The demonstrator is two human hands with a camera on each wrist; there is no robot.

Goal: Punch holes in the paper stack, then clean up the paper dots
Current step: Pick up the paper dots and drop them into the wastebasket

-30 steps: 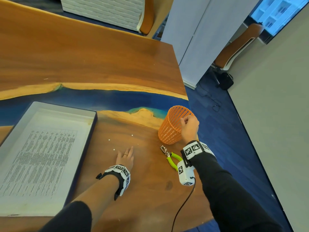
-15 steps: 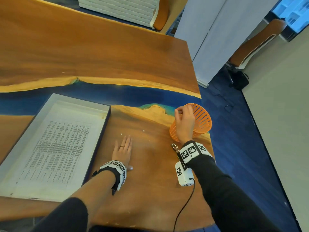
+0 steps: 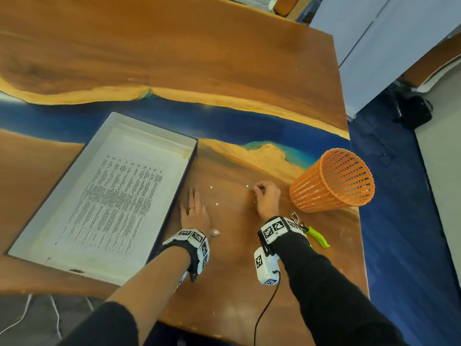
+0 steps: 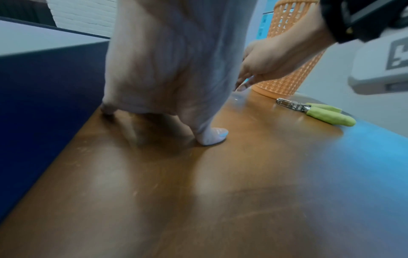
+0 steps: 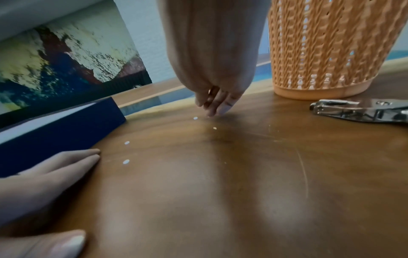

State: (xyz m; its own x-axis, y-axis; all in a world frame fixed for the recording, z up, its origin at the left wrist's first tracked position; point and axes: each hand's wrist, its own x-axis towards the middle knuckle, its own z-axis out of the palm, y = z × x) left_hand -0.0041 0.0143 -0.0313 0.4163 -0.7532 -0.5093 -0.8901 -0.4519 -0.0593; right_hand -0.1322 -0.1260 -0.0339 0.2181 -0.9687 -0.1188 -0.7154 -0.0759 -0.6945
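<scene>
The left hand (image 3: 194, 211) is laid flat on the bench (image 3: 224, 283), fingers (image 5: 73, 157) straight, just beside the dark wall of the tray (image 3: 174, 196). The paper stack (image 3: 119, 203) is held in that tray. The right hand (image 3: 267, 198) is lowered with its fingers (image 5: 217, 104) bunched, tips at the wood near one paper dot (image 5: 195, 118); whether a dot is pinched cannot be told. Other paper dots (image 5: 126, 161) are scattered between the hands. The orange basket (image 3: 334, 181) is stood to the right, the green-handled hole punch (image 3: 311, 232) laid before it
</scene>
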